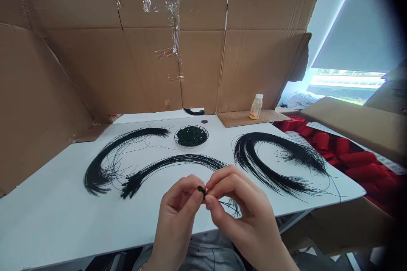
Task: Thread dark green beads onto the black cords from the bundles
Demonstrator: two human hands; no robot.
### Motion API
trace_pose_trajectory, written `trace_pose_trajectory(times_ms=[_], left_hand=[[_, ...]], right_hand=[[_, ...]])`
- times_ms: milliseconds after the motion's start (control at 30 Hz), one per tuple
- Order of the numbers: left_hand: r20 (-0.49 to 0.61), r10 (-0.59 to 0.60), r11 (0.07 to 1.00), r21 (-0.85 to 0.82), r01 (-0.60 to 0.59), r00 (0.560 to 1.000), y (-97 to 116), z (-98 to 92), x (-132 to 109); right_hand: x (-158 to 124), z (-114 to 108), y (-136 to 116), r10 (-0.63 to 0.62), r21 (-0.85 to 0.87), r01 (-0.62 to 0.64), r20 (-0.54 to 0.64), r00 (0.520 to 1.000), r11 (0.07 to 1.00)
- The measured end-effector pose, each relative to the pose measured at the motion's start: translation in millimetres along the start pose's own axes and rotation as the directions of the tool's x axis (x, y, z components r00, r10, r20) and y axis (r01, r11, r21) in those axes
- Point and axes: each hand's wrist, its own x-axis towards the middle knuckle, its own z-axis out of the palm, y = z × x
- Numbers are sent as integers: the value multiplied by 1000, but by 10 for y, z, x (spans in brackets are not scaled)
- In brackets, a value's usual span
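Note:
My left hand [179, 214] and my right hand [243, 211] meet over the table's front edge, fingers closed in a pinch. Between their fingertips is a small black piece [201, 190], too small to name; both hands grip it. Just beyond them lies a curved bundle of black cords [184, 159], with thick black ends [131, 184] clustered at its left. Its other end passes behind my right hand. Farther off stands a round white dish [175, 139] filled with small black pieces [191, 135].
Curved bundles of black strands lie at left [98, 167] and right [254, 152] on the white table [57, 207]. Cardboard walls [143, 67] stand behind and left. A small bottle [256, 107] is at the back right. Red rolls [362, 159] fill a box beside the table.

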Motion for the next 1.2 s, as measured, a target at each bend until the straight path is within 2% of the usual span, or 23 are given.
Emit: trace_pose_trajectory(times_ms=[100, 167, 267, 667, 933, 1067, 1200], left_hand=[[-30, 1, 999, -33, -2, 1000, 5, 43, -3], [-4, 12, 999, -30, -12, 1000, -2, 46, 6], [27, 12, 999, -36, -11, 1000, -17, 23, 18], [-12, -35, 997, -70, 34, 999, 13, 58, -24], [146, 115, 988, 86, -128, 983, -61, -153, 13], [112, 174, 962, 191, -193, 978, -88, -170, 38], [27, 232, 919, 320, -228, 972, -127, -154, 78]], right_hand=[[17, 6, -3, 89, 91, -88, -6, 996, 992], [20, 7, -7, 118, 112, -117, 1, 993, 987], [9, 4, -12, 116, 102, -117, 18, 993, 988], [6, -3, -24, 110, 115, -113, 33, 993, 987], [28, -33, -51, 118, 77, -121, 46, 992, 990], [42, -58, -19, 203, 104, -208, 57, 977, 973], [86, -35, 32, 282, 188, -284, 40, 959, 940]])
